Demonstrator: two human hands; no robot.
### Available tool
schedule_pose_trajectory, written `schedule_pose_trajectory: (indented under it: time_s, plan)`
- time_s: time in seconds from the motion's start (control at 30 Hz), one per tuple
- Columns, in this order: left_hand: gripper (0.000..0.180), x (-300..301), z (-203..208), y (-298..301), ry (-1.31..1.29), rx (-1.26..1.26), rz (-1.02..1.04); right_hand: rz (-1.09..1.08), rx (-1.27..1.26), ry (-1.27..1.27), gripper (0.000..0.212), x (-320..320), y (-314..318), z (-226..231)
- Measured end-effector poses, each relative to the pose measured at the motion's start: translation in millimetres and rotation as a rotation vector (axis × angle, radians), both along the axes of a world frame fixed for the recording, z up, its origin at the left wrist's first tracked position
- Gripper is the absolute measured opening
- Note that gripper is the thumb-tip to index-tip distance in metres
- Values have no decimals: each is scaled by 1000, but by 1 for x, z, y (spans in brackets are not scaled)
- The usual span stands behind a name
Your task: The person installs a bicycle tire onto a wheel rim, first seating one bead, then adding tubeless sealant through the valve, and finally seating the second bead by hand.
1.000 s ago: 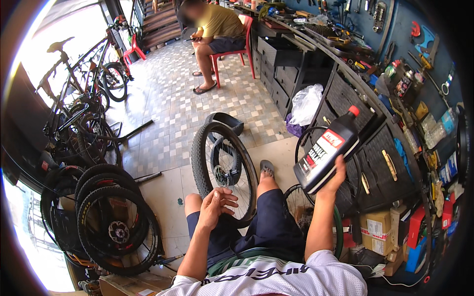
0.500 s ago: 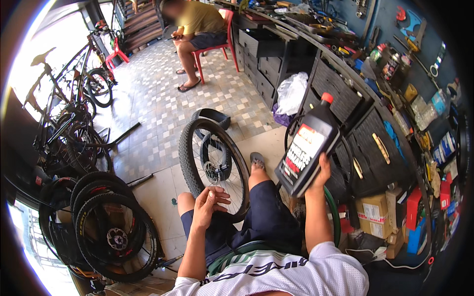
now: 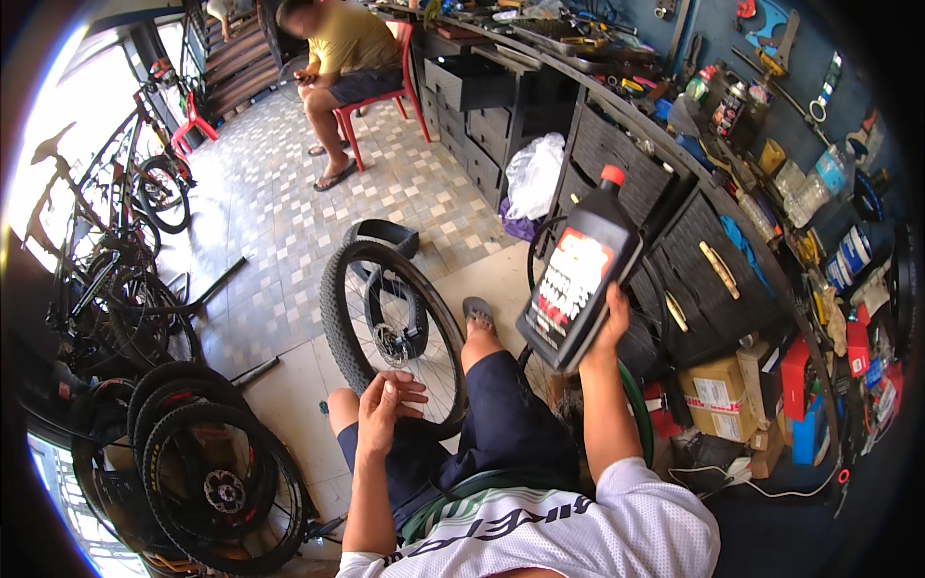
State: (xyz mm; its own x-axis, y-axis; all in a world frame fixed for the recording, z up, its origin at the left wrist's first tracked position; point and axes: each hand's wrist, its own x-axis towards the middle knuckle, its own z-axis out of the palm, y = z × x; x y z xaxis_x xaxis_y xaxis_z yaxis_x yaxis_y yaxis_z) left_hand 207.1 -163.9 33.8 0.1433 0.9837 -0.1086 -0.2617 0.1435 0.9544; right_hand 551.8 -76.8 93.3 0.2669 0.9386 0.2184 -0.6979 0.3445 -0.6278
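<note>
A black plastic bottle (image 3: 570, 323) with a red cap and a white and red label is gripped in my right hand (image 3: 609, 326), tilted with its cap upward. My fingers wrap its lower side. In front of my left knee, my left hand (image 3: 383, 412) is raised, holding nothing visible, with its fingers loosely bent and apart. Just beyond it a bicycle wheel (image 3: 339, 323) with a knobby tyre and a disc rotor stands upright between my legs. Behind the wheel lies a dark curved piece (image 3: 393, 239).
Several bicycle wheels (image 3: 217, 472) are stacked at lower left, near parked bicycles (image 3: 106, 260). Far ahead, a person (image 3: 352, 58) sits on a red chair (image 3: 405, 91). Along the right runs a cluttered workbench with dark drawers (image 3: 708, 260); cardboard boxes (image 3: 718, 407) stand below.
My view has swung slightly to the right, so the scene sits further left. The bottle stays in my right hand, a little more upright. My left hand remains raised.
</note>
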Motion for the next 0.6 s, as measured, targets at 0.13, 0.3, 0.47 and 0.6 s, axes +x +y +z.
schedule_pose_trajectory:
  time_s: [0.13,0.3,0.47,0.6]
  plan:
    - [47,6,4,2,-22,12,-47,-84,-114,171,64,-3,28,17]
    - [45,7,2,4,16,19,-34,28,25,133,63,2,30,9]
    - [46,4,4,4,14,6,-32,-45,12,120,59,-6,36,0]
    - [48,3,3,3,3,-13,-31,68,78,261,56,-1,47,0]
